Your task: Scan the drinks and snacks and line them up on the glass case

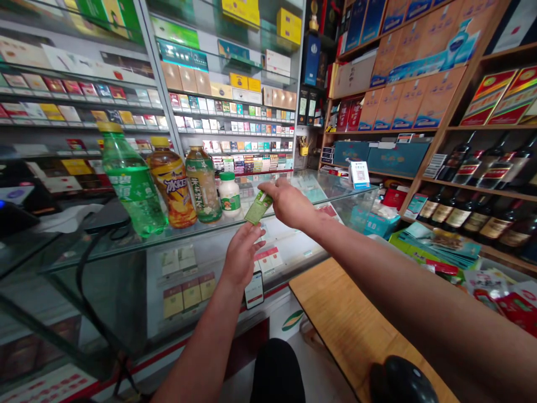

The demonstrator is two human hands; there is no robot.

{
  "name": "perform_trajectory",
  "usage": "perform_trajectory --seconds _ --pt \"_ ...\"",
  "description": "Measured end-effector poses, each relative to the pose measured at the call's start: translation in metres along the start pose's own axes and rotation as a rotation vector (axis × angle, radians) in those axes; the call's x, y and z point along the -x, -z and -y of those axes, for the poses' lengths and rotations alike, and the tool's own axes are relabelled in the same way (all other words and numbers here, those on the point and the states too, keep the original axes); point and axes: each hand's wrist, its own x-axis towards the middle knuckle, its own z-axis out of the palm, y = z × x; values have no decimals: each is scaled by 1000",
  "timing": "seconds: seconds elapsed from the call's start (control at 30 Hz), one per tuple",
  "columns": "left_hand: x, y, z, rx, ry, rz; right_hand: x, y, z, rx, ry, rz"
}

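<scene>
At the glass desk point(293, 193) edge | right hand point(289, 204) pinches green packet point(258, 207), long axis tilted upright | left hand point(242, 254) just below, fingers loosely apart, nearer | bottles point(168, 184) left.

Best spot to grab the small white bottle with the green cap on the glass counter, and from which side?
Probably by its white body, from the right. The small white bottle stands upright on the glass counter, with the green-tea bottle close on its left; its right side is open. The right hand, holding a green packet, is nearest there.
</scene>
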Motion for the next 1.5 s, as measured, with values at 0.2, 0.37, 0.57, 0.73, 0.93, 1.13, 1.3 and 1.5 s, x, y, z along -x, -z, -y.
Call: perform_trajectory --seconds 0.2,0.37,0.57,0.73,0.93,1.13,1.3,1.5 --pt "-4 0 1 -42 18 54 -12 -7 5 -82 93 38" --pt "-13 -4 7 -10 58 13 -20 -18 17 -93 50 43" --pt "-17 3 14 -62 59 -44 -31 -35 27 -111 -41 11" --pt "-17 8 17 -37 -27 -47 -41 -51 26 -133 -70 -5" --pt "-19 9 19 -60 -57 -19 -52 -64 28 -105 -81 -10" --pt "-12 6 20 -47 -49 -49 -32 -56 24 -178 -55 -90" --pt "3 -3 28 -51 -17 -81 21 -50 18 -278 -151 -122" --pt "44 -25 63 -79 48 -85 127 -51 10 -374 -244 -104"
